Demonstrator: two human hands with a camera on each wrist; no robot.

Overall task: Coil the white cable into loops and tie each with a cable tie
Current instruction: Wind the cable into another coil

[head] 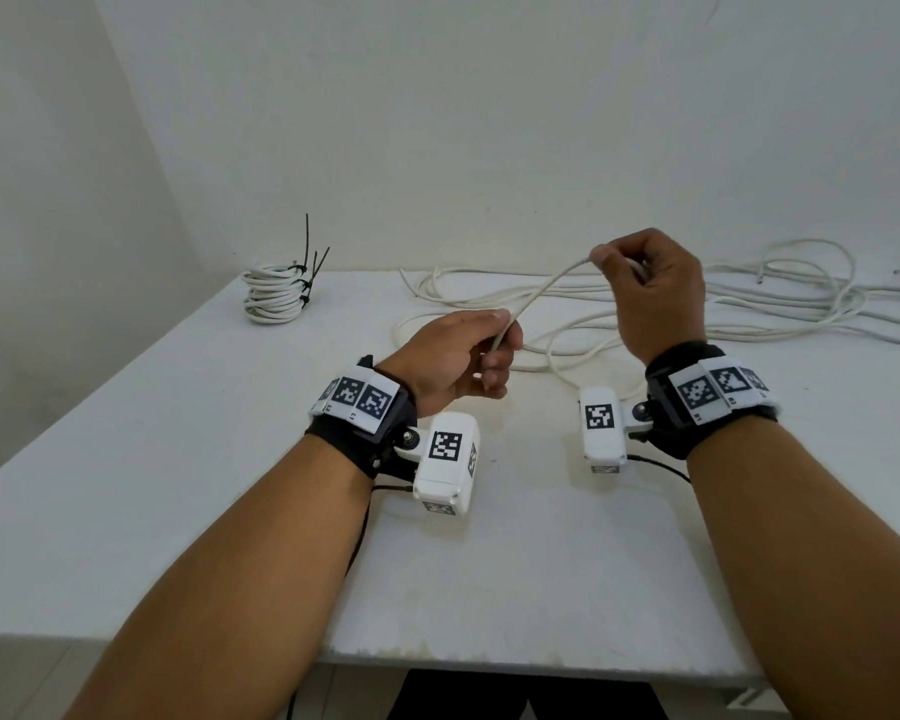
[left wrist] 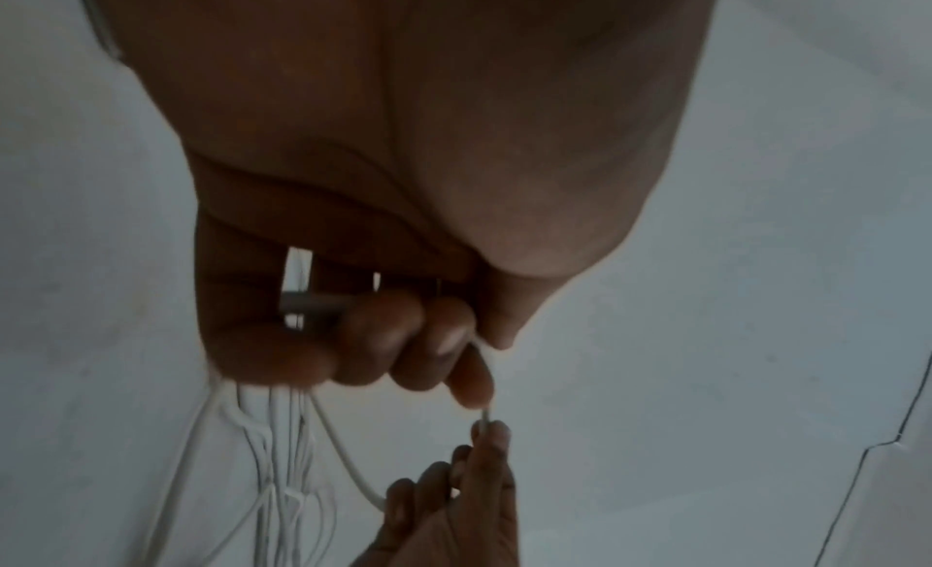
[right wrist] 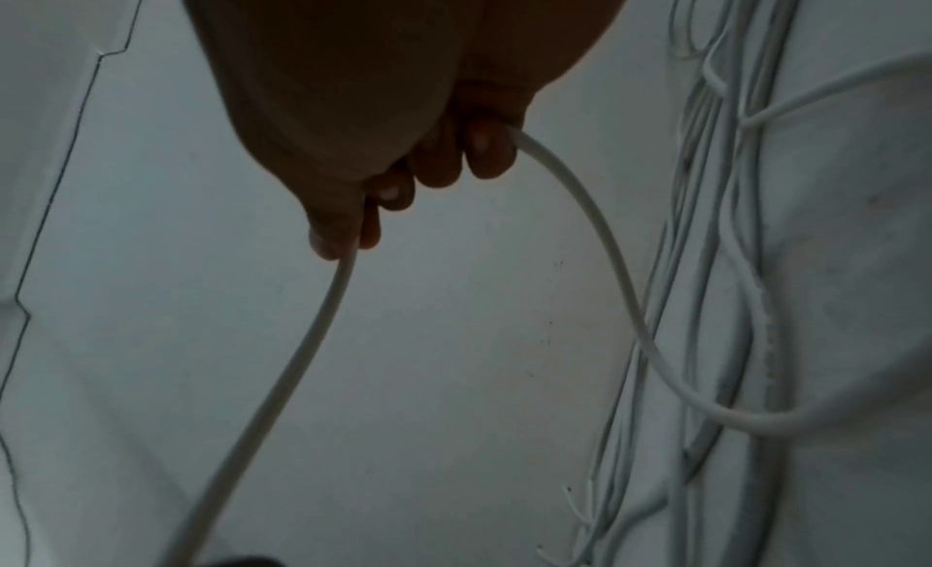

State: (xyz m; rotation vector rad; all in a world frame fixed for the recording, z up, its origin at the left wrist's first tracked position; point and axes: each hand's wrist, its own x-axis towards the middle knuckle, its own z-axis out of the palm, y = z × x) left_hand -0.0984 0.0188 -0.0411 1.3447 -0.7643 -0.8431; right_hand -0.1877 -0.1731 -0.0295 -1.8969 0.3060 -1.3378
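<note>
A long white cable [head: 544, 293] lies in loose tangles across the back of the white table [head: 178, 459]. My left hand [head: 468, 350] grips a stretch of it near its end, fingers curled round it [left wrist: 403, 336]. My right hand [head: 645, 283] is raised higher and pinches the same stretch between thumb and fingers, so the cable [right wrist: 323, 328] spans between both hands. From the right hand [right wrist: 383, 185] it drops in a curve to the pile [right wrist: 716, 296]. A finished coil [head: 274, 296] bound with black cable ties [head: 310, 267] stands at the back left.
More white cable [head: 801, 288] sprawls along the back right of the table against the wall. White camera boxes [head: 445, 462] hang under both wrists. The table's front edge [head: 489, 662] runs close below my forearms.
</note>
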